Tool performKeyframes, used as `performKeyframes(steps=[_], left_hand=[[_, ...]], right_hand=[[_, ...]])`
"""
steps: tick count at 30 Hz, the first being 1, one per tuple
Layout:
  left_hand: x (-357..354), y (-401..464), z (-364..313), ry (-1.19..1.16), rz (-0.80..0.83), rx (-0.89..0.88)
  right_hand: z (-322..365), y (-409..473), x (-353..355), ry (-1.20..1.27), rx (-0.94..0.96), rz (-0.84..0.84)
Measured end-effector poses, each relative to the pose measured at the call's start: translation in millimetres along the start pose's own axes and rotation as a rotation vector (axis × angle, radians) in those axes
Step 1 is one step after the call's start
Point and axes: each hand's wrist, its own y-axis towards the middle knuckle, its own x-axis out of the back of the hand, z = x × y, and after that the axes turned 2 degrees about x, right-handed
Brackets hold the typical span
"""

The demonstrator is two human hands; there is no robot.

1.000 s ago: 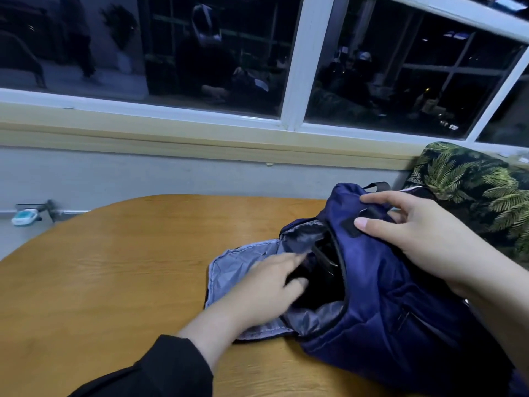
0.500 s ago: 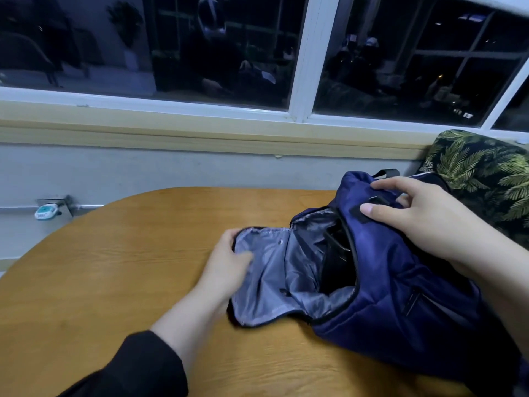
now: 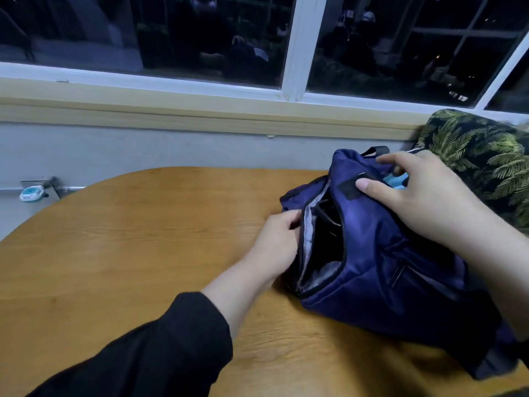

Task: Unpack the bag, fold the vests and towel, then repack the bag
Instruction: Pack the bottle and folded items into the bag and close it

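Soft navy nylon bag [image 3: 380,253] slumps on the rounded wooden desk [image 3: 128,253]; left hand [image 3: 276,245] pinches its grey-lined flap; right hand [image 3: 423,196] clasps its top.

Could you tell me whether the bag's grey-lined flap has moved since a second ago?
Yes. The flap, earlier spread flat on the table, is now lifted upright against the bag opening, gripped by the left hand.
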Motion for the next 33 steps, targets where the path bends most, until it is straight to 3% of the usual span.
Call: performKeyframes(steps=[3, 5, 7, 9, 14, 17, 19, 22, 24, 30, 33], left_hand=[[-4, -11, 24, 0.312, -0.117, -0.043], [-9, -14, 25, 0.375, -0.159, -0.089], [-12, -14, 24, 0.366, -0.151, -0.15], [-11, -16, 23, 0.344, -0.12, -0.146], [4, -27, 25, 0.381, -0.067, -0.155], [10, -34, 31, 0.429, -0.198, -0.08], [20, -38, 37, 0.631, -0.243, -0.011], [30, -48, 51, 1.062, -0.046, -0.032], [29, -55, 58, 1.177, 0.011, -0.091], [17, -66, 56, 1.194, -0.018, -0.145], [14, -76, 47, 0.985, -0.059, -0.066]], right_hand=[[12, -8, 2, -0.04, 0.261, -0.124], [22, -11, -1, -0.038, 0.552, 0.056], [28, -12, -12, -0.171, 0.661, 0.321], [27, -9, -21, -0.364, 0.66, 0.453], [32, -7, -23, -0.546, 0.655, 0.501], [39, -6, -21, -0.6, 0.649, 0.553], [41, -3, -20, -0.615, 0.652, 0.589], [42, -1, -21, -0.625, 0.644, 0.639], [41, -2, -23, -0.614, 0.646, 0.636], [33, -1, -25, -0.421, 0.674, 0.561], [25, 3, -28, -0.335, 0.705, 0.496]])
